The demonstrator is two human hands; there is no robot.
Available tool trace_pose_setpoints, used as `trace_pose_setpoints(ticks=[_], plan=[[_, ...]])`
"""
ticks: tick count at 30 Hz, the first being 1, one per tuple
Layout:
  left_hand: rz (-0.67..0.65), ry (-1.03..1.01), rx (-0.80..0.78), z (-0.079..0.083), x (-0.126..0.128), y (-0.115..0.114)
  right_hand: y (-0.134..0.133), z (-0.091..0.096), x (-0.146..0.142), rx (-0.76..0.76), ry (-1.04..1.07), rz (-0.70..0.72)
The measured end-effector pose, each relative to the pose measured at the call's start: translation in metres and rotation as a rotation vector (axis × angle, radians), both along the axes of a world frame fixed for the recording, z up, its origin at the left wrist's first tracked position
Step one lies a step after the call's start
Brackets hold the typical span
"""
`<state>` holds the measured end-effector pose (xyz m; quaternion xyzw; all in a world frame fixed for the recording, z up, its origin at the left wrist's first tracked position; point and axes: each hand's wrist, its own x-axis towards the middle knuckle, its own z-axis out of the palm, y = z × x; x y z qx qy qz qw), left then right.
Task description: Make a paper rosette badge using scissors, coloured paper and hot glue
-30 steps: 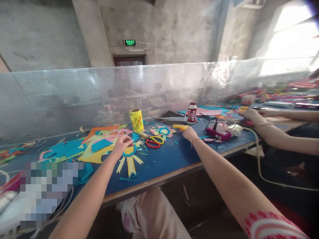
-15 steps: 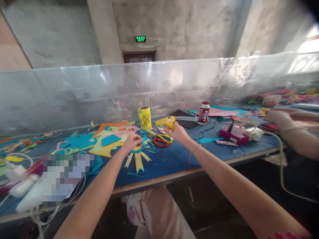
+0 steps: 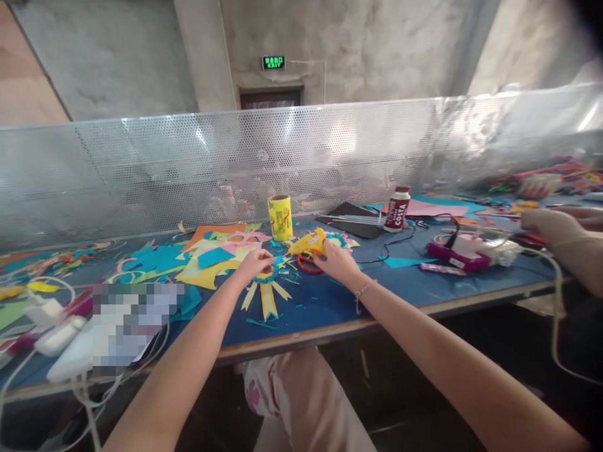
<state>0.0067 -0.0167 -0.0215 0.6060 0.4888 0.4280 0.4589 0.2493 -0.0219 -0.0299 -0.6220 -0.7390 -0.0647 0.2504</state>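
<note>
In my right hand is a yellow glue gun, its nozzle pointing left towards my left hand. The left fingers are pinched together over a paper rosette with a blue-green ring and yellow ribbon tails, lying flat on the table. What sits between those fingertips is too small to make out. Red-handled scissors lie under the glue gun, partly covered by it and the right hand. Behind that hand, another blue-green paper piece shows in part.
A yellow cardboard tube stands behind the hands. Right of it are a dark red bottle, a purple power strip and a co-worker's arm. Coloured paper sheets and scraps spread leftward, beside a white power bank with cables.
My right hand has brought the glue gun down and left, closer to the rosette, covering more of the scissors. My left hand stays pinched at the rosette. The view has shifted slightly.
</note>
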Motion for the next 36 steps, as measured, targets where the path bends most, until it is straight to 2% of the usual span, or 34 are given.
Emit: trace_pose_setpoints(ticks=[11, 23, 28, 32, 36], plan=[[-0.01, 0.027, -0.011, 0.005, 0.003, -0.004, 0.0, 0.001, -0.001, 0.013, -0.061, -0.001], [0.034, -0.033, -0.003, 0.006, 0.002, -0.001, -0.003, 0.003, -0.001, -0.013, -0.086, 0.012], [0.058, -0.068, 0.029, 0.003, -0.002, 0.004, -0.007, 0.008, 0.001, 0.013, -0.055, -0.035], [0.098, -0.163, 0.097, 0.0, -0.007, 0.01, -0.002, 0.017, 0.022, -0.043, -0.032, -0.148], [0.132, -0.277, 0.1, 0.0, -0.01, 0.014, 0.015, 0.021, 0.077, -0.115, -0.107, -0.272]])
